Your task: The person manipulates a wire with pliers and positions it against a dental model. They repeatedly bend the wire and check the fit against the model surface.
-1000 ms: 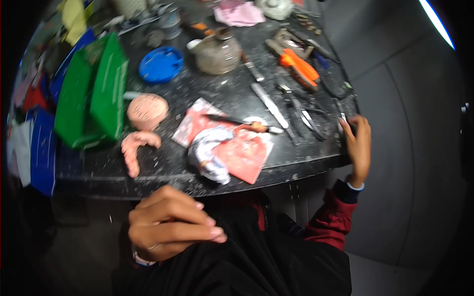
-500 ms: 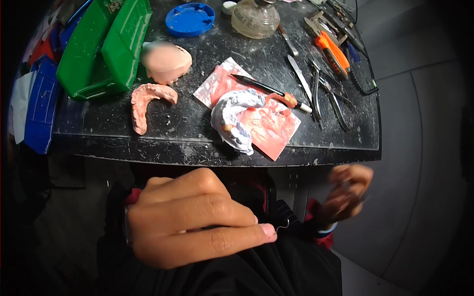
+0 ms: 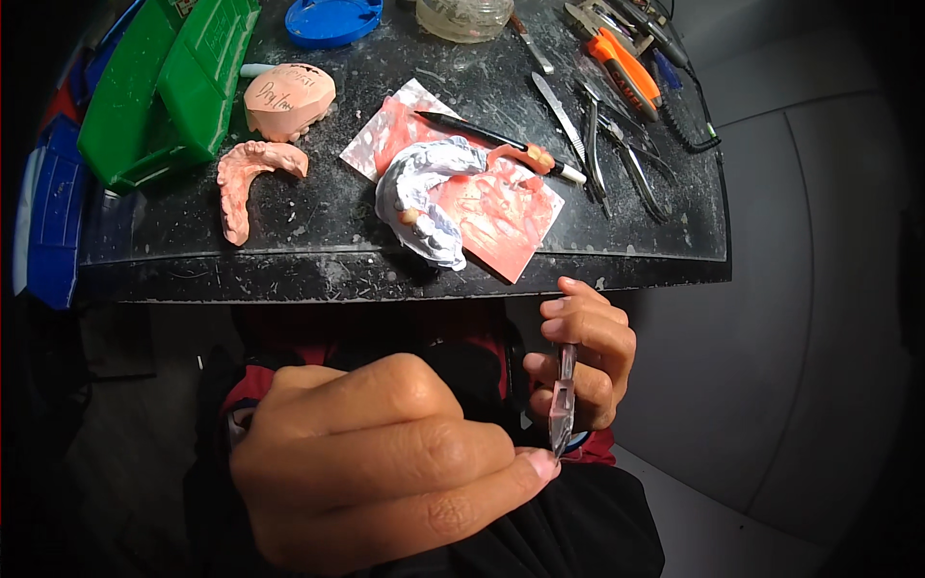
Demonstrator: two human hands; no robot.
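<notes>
1. Gripping metal pliers (image 3: pixel 564 400), the right hand (image 3: pixel 599 347) sits just beyond the near edge of the desk (image 3: pixel 328 241), at 4 o'clock from the center of view. Its fingers are curled around the handles.
2. Orientation of the pliers: nose toward 6 o'clock, handles toward 12 o'clock. The tool is seen edge-on; the spacing of its jaws cannot be told.
3. The left hand (image 3: pixel 376 462) is at 7 o'clock, closed in a pinch, with fingertips directed to 3 o'clock. They meet the nose of the pliers. Any small part between the fingertips is hidden.
4. At 12 to 1 o'clock on the desk lies a pink sheet (image 3: pixel 515 231). A white-and-grey horseshoe-shaped cast (image 3: pixel 400 183) rests across its left side.
5. A slim black tool (image 3: pixel 472 127) lies across the sheet, dark point toward 10 o'clock, white end toward 4 o'clock. Pink material clings near the white end.
6. At 10 o'clock: a pink curved cast (image 3: pixel 236 188), and just beyond it a rounded pink cast (image 3: pixel 289 101), near a green bin (image 3: pixel 159 125).
7. At 1 to 2 o'clock: a metal blade (image 3: pixel 559 114), two steel hand tools (image 3: pixel 636 173) side by side, and an orange-handled tool (image 3: pixel 624 72).
8. At 11 o'clock: a blue lid (image 3: pixel 332 21).
</notes>
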